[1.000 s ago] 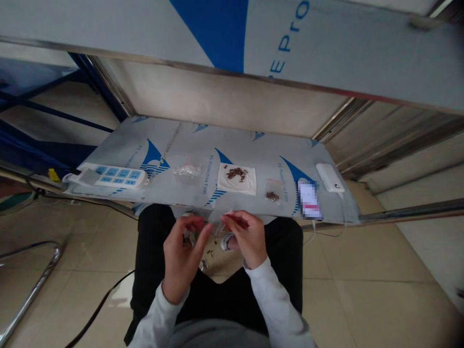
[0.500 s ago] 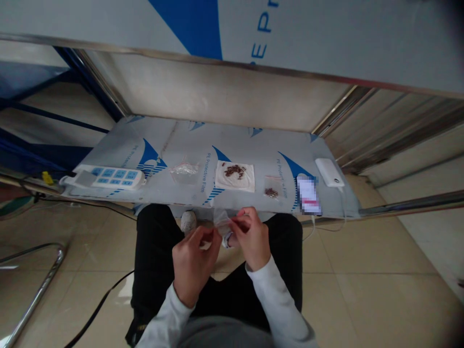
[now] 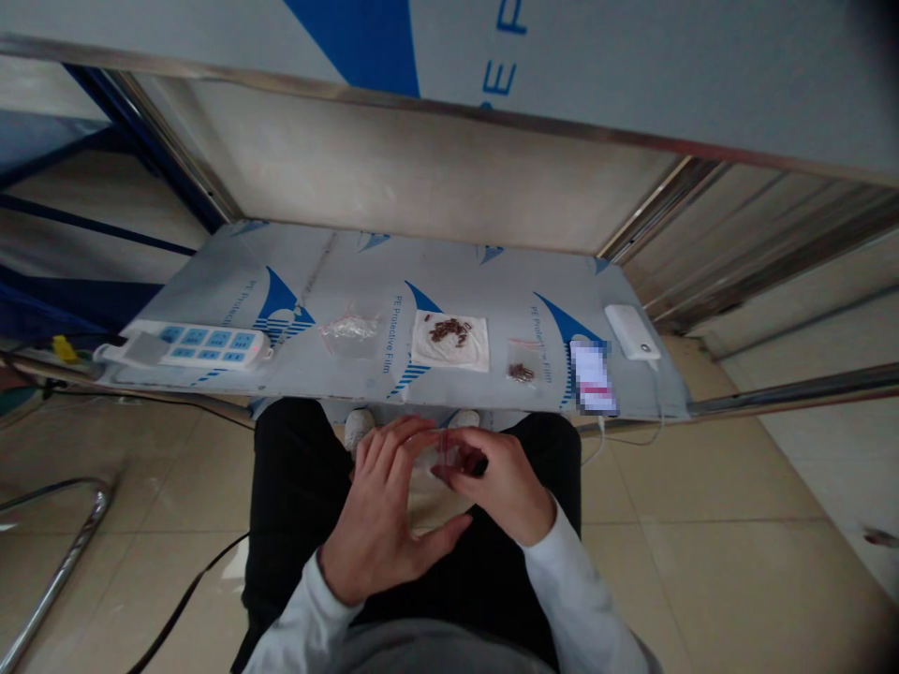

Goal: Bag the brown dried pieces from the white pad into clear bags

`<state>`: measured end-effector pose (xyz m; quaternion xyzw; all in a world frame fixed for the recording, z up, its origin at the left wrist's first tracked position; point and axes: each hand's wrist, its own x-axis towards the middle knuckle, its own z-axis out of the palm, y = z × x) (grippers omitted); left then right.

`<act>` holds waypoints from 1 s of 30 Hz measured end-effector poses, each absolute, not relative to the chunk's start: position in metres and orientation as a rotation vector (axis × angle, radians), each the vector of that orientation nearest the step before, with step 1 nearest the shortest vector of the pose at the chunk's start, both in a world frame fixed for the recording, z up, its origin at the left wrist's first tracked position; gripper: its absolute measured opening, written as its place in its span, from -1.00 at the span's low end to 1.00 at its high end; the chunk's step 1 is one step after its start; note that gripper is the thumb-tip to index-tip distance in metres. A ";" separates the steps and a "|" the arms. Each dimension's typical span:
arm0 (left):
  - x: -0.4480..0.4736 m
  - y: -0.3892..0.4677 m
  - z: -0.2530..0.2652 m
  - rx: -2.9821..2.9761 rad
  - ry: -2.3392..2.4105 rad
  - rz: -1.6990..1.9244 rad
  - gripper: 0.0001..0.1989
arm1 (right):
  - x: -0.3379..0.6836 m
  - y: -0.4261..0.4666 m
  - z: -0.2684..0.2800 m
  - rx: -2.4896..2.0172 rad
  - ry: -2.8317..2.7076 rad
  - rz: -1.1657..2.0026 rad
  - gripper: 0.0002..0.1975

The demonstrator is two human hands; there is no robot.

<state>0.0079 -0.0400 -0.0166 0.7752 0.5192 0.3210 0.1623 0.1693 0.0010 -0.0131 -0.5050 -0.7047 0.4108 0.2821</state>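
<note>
"While the table [image 3: 351, 271] takes up the most room, let's place everything from the white cloth [image 3: 462, 359] lying on it. What comes next in size?"

"A power strip [image 3: 211, 347], well to the left of the cloth. Then the hands, both on the person's side of it."

"What has just changed there?"

"Half a second ago both hands had fingertips drawn in to a pinch. Now the left hand [image 3: 383, 513] is spread, its thumb well apart from its fingers, while the right hand [image 3: 506, 482] pinches a clear bag [image 3: 444, 449] between thumb and fingers."

"Meaning what for the work?"

"I'd judge the right hand now bears the bag nearly alone, with the left at most steadying it. Whether a left fingertip touches the plastic, I can't tell."

"And where does the bag lie in that grip?"

"At the right fingertips, reddish edge showing, the rest partly hidden; it's off the table, nearer the person than the cloth."

"Smallest of all?"

"Brown pieces [image 3: 450, 330], heaped on the cloth, with more in a packet [image 3: 521, 372] just right of it."
</note>
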 end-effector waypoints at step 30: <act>-0.028 -0.029 -0.079 1.523 1.739 0.987 -0.66 | 0.190 0.215 -0.134 -1.716 -2.459 0.370 -0.74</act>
